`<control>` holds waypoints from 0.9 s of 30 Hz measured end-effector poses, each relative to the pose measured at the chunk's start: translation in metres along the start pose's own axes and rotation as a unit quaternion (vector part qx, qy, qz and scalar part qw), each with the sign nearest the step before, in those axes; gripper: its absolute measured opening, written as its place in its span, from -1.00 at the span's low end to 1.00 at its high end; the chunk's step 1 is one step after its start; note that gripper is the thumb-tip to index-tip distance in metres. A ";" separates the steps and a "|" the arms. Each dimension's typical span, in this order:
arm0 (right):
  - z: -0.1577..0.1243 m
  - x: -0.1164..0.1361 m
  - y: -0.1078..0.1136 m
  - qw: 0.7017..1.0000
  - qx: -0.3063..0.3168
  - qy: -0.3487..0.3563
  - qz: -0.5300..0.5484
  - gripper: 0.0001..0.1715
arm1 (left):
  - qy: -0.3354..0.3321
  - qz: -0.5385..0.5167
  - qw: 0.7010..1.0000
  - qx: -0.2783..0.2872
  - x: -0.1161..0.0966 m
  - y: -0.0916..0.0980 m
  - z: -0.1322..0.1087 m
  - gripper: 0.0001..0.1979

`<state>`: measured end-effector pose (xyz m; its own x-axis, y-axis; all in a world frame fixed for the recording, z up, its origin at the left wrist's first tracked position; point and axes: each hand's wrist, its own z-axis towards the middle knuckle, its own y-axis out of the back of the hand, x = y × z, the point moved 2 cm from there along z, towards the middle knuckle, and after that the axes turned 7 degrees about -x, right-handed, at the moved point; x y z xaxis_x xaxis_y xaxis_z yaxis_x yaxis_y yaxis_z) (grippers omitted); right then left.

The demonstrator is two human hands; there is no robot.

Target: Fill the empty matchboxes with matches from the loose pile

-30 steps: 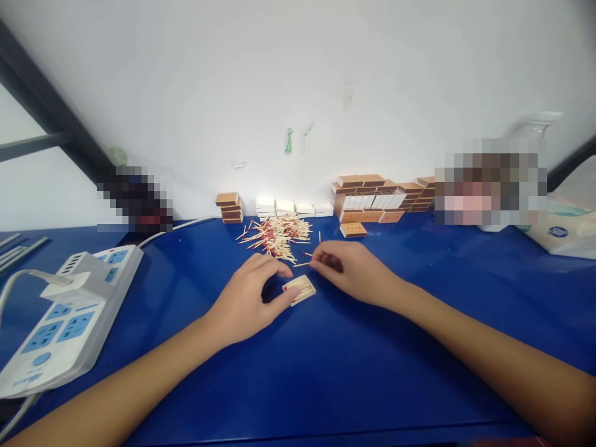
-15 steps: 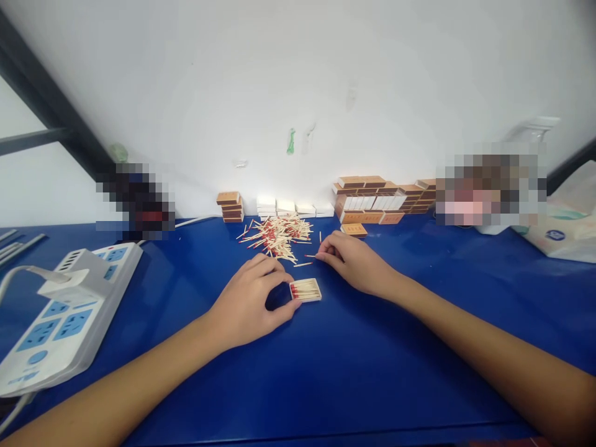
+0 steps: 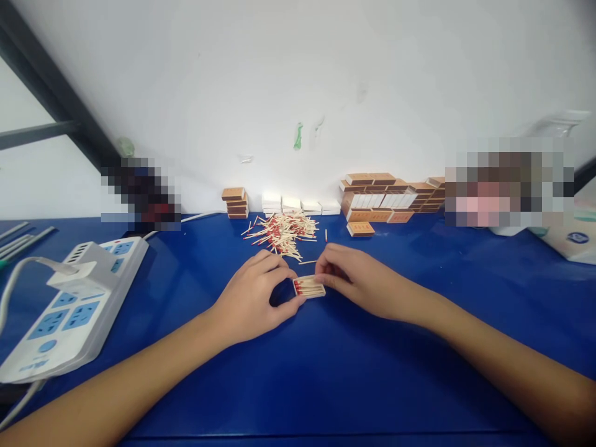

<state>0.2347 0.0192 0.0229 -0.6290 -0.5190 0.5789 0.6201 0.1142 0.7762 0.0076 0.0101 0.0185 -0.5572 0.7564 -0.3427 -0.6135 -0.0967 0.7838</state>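
A small white matchbox tray lies on the blue table with a layer of matches in it, red heads to the left. My left hand grips the tray's left end between thumb and fingers. Over the tray's right end, my right hand is closed in a pinch on a match, whose stick is mostly hidden among the others. Just beyond the tray spreads a loose heap of matches. A single match lies near my right fingertips, and another match lies farther back.
Along the wall stand white trays, a short stack of matchboxes and a larger row of matchboxes. One matchbox lies in front. A power strip sits at left, a plastic packet at right.
My right hand has brought the match from beside the heap toward me and left, down to the tray. My left hand keeps its hold on the tray. The view has shifted slightly.
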 end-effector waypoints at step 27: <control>0.036 -0.076 0.023 0.977 -0.090 0.041 -0.187 -0.71 | -0.027 -0.056 0.997 0.043 -0.008 -0.001 -0.001 -0.76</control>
<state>0.2797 0.0915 0.0053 -0.7920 -0.5634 0.2354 0.4311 -0.2429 0.8690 0.0118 0.0034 0.0200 -0.4554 0.7936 -0.4035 -0.6183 0.0441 0.7847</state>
